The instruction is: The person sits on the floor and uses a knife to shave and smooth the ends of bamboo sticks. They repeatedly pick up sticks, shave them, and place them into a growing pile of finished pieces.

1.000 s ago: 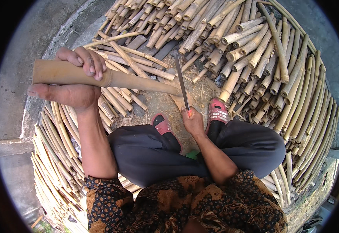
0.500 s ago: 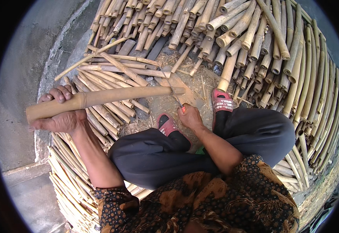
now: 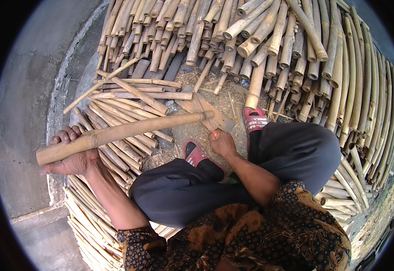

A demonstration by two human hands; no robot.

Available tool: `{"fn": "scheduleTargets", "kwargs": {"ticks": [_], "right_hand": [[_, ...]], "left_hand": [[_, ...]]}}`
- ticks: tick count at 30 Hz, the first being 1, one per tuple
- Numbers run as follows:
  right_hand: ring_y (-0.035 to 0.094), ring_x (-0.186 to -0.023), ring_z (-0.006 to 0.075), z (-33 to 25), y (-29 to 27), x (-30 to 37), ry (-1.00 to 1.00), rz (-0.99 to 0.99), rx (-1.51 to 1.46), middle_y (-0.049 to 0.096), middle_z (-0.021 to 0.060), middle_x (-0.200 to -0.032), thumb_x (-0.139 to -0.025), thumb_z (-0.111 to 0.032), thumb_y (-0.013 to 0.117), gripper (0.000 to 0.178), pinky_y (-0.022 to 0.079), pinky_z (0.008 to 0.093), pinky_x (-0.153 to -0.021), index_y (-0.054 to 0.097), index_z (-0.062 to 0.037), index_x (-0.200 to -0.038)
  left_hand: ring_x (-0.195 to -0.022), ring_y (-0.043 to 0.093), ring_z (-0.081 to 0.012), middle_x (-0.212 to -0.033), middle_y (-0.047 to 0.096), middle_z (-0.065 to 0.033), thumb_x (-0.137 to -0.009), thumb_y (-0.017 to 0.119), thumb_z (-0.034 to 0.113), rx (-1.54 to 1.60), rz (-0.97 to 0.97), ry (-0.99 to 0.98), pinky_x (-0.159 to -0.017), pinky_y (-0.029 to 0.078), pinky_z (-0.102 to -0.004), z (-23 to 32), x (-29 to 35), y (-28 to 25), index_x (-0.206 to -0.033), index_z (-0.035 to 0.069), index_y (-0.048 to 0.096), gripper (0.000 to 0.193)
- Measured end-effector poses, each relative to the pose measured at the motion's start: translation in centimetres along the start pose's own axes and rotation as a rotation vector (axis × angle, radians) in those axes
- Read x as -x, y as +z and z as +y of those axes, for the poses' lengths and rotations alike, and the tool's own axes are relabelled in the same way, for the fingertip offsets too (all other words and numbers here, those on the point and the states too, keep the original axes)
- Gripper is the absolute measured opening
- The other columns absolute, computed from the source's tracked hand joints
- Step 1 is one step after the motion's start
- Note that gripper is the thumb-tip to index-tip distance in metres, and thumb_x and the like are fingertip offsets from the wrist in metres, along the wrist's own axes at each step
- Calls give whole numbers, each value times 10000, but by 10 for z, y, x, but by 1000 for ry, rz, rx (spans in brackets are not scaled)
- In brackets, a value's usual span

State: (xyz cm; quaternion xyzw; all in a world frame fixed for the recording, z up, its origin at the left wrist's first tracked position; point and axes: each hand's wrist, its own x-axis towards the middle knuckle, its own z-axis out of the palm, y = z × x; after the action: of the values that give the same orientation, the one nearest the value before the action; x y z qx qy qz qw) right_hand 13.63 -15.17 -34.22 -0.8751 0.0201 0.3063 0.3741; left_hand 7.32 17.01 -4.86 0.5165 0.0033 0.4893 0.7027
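My left hand is wrapped round the thick end of a bamboo pole, with the fingers over the top and the thumb below. The pole slants across in front of me, its thin end up and to the right. In my right hand is the red-orange handle of a long, narrow-bladed knife. Its blade meets the pole close to the thin end, by a node. Whether the edge is sunk into the bamboo I cannot make out.
Large stacks of cut bamboo stand ahead and on the right. Looser bamboo pieces lie under and left of the pole. Shavings litter the ground between my pink sandals. A grey concrete wall is at far left.
The bamboo pole's thick end sits slightly lower and more to the right, so the pole slopes more. The knife blade stands steeper against it. Both hands keep their grip.
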Motion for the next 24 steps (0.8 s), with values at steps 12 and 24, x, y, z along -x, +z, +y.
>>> {"fn": "scheduleTargets", "kwargs": {"ticks": [12,24], "right_hand": [[678,-940,480,-4,-7,5,-345,5,-63,701,298,-954,-919,-324,565,363,546,517,-855,702,3,-996],[682,-964,474,-6,-9,9,-286,-69,-50,701,301,-970,-908,-324,557,388,534,524,-868,692,18,-1032]], "left_hand": [[-700,468,-202,-707,461,-52,-794,310,980,72,24,-62,-644,391,-351,6,7,9,-761,110,508,893],[-687,478,-206,-727,475,-42,-857,440,884,-124,132,-21,-674,427,-361,13,19,39,-869,92,536,798]]}}
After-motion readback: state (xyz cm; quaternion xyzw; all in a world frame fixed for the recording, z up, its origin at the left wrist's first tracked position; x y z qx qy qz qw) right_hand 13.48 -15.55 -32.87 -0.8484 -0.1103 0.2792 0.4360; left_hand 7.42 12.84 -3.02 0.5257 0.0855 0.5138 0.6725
